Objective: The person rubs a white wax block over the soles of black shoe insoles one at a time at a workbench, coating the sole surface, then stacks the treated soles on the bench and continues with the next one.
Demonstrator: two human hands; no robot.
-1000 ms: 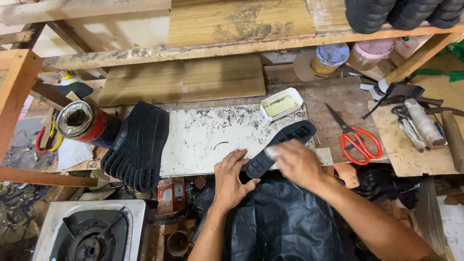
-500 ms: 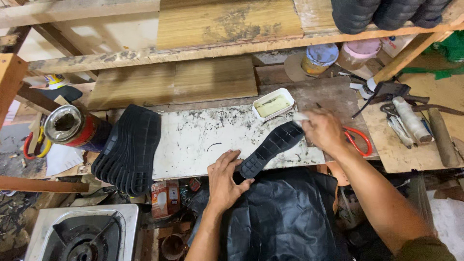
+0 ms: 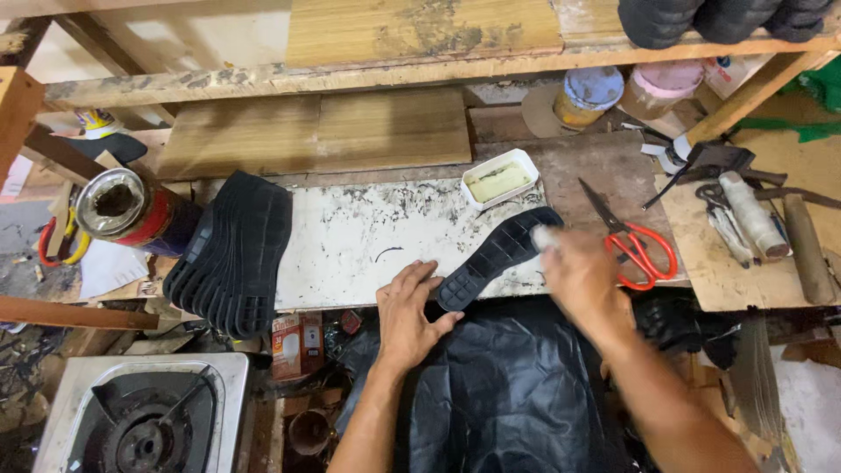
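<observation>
A black rubber shoe sole lies tread-up on the white stained work slab. My left hand presses down its near end, fingers spread on the slab. My right hand, blurred by motion, holds a small white wad against the sole's far end. A small white dish of yellowish paste stands just beyond the sole.
A stack of black soles lies left of the slab, next to an open red tin. Red-handled scissors lie on the right, tools and a white roll further right. A gas stove sits bottom left; black sheeting covers my lap.
My right hand went from the sole's middle up to the dish, then came back down onto the sole's far end. My left hand kept its hold on the near end.
</observation>
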